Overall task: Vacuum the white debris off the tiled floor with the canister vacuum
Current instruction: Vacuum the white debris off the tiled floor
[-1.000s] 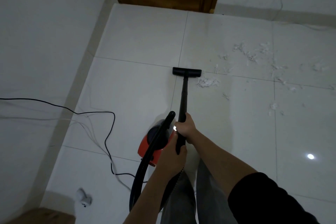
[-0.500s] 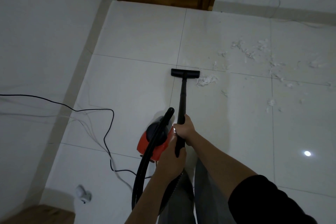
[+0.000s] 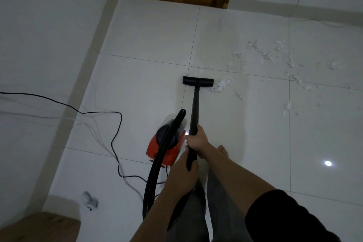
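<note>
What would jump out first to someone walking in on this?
The red canister vacuum on the pale floor tiles, beside the black wand held by the left hand and right hand. Then the white debris just right of the floor nozzle, with more scattered farther right.

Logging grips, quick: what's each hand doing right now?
Left hand: closed on the lower vacuum wand.
Right hand: closed on the wand higher up.

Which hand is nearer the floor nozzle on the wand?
Right. The right hand grips the wand higher up its shaft, closer to the floor nozzle. The left hand holds the wand's lower end, behind the right hand and farther from the nozzle.
</note>
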{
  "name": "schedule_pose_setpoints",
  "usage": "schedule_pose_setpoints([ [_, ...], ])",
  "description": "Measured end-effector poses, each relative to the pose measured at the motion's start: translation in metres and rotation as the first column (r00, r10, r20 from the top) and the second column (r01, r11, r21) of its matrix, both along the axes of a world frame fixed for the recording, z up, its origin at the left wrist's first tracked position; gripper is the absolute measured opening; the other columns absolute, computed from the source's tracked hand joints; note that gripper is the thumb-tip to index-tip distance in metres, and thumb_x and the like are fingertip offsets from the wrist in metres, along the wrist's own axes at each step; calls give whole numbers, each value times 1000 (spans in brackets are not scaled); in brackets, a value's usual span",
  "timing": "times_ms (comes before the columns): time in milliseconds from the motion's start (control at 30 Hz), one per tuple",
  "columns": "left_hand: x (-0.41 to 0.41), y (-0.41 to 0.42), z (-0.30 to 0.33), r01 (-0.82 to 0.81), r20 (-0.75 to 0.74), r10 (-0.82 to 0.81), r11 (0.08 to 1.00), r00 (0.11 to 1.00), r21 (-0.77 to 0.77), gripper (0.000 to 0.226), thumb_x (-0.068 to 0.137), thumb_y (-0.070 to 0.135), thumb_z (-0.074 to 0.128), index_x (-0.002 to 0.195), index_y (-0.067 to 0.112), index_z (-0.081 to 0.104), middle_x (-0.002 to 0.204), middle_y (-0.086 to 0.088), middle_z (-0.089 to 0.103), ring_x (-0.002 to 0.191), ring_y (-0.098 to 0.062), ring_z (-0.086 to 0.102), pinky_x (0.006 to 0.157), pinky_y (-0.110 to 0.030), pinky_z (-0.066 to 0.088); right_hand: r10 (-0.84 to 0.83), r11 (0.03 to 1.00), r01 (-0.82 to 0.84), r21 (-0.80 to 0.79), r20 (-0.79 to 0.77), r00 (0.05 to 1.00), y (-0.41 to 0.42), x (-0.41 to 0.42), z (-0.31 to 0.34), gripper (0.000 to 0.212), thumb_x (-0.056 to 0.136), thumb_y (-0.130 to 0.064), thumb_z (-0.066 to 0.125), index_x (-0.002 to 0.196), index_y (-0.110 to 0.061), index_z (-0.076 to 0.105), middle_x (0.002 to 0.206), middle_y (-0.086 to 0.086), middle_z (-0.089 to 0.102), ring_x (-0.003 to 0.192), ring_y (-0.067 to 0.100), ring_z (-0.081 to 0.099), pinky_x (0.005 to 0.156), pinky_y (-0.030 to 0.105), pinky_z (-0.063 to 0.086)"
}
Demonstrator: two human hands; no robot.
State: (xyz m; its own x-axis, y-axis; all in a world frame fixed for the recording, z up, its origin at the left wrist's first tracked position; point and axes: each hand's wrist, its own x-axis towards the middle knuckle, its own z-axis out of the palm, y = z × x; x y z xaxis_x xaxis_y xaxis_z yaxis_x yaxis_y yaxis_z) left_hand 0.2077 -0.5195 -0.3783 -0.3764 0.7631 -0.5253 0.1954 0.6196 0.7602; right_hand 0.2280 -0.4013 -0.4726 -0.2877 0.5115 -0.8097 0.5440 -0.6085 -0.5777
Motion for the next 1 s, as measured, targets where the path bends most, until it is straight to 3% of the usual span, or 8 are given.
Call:
schedule_pose_setpoints([
  [167, 10, -15, 2, 4, 19, -3, 1000, 1000, -20, 40, 98, 21, 42, 137, 30, 40, 104, 9, 62, 91, 1, 61, 83, -21, 52, 12, 1000, -12, 12, 12, 1000, -15, 9, -1, 46, 88, -8, 61, 130, -14, 41, 99, 14, 58, 76, 24, 60, 73, 42, 60],
  [300, 21, -27, 1, -13, 38, 14, 999, 999, -36, 40, 98, 22, 42, 137, 31, 40, 105, 15, 59, 91, 5, 58, 79, -12, 47, 16, 1000, -16, 4, 6, 1000, -25, 18, 5, 39, 88, 2, 55, 123, -13, 43, 94, 18, 58, 61, 22, 58, 57, 34, 53],
  [367, 29, -33, 0, -28, 36, 29, 999, 999, -45, 39, 98, 23, 42, 136, 32, 41, 109, 14, 59, 97, 2, 58, 86, -20, 49, 8, 1000, -8, -4, 0, 1000, -31, 25, 4, 34, 88, 5, 53, 116, -13, 44, 87, 18, 55, 53, 22, 56, 54, 36, 53],
  [500, 49, -45, 2, -56, 39, 57, 998, 998, -42, 36, 98, 23, 42, 131, 37, 43, 101, 12, 65, 88, -1, 62, 77, -21, 50, 44, 999, -43, 18, -27, 999, -43, 43, 3, 25, 87, 3, 55, 104, -15, 49, 82, 13, 57, 61, 25, 58, 68, 48, 58],
  [633, 74, -57, 6, -77, 50, 79, 996, 996, -47, 36, 97, 18, 43, 128, 37, 45, 80, 11, 61, 71, -10, 59, 60, -17, 40, 60, 998, -61, -18, -47, 997, -55, 66, 9, 31, 90, 2, 52, 115, -14, 44, 84, 9, 55, 60, 21, 58, 61, 37, 57],
  [767, 96, -72, 7, -91, 41, 95, 991, 995, -96, 48, 96, 22, 44, 142, 34, 35, 107, 0, 65, 96, -22, 63, 76, -28, 51, 71, 997, -72, -10, -58, 996, -69, 87, 11, 42, 91, -2, 54, 128, -17, 39, 87, 5, 55, 70, 21, 57, 70, 36, 55],
  [900, 114, -84, 11, -88, 31, 90, 994, 995, -66, 50, 96, 21, 44, 142, 37, 33, 117, 9, 61, 106, -11, 60, 91, -32, 50, 48, 999, -47, 10, -77, 996, -77, 103, 15, 48, 91, -2, 56, 132, -19, 38, 88, 4, 55, 72, 20, 56, 81, 43, 57],
  [1000, 120, -90, 13, -62, 32, 64, 996, 997, -67, 49, 97, 23, 43, 143, 36, 32, 107, 19, 60, 100, 1, 59, 84, -20, 48, 34, 999, -33, 9, -74, 997, -81, 112, 19, 65, 91, -3, 56, 147, -18, 29, 94, 6, 55, 67, 19, 58, 69, 37, 57],
])
